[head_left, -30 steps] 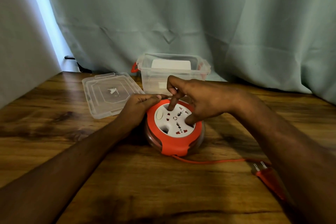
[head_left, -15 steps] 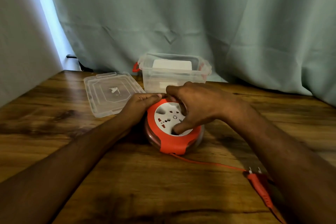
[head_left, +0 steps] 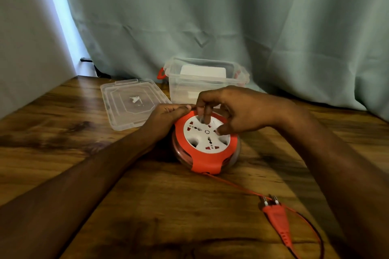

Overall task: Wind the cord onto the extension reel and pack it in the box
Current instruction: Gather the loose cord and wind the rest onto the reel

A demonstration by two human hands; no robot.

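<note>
Left hand grips extension reel rim; right hand fingers curled into white dial. Risk: cord loop snags, plug whips.

Left hand grips the extension reel at its far-left rim. Right hand pokes fingers down into the white face, thumb pressing just beside them.

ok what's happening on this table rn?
A person is winding the cord onto the reel. The left hand grips the reel's rim, and the right hand has fingers in the white face. A stretch of cord and the plug lie loose on the table. The box stands open behind, lid beside it.
</note>
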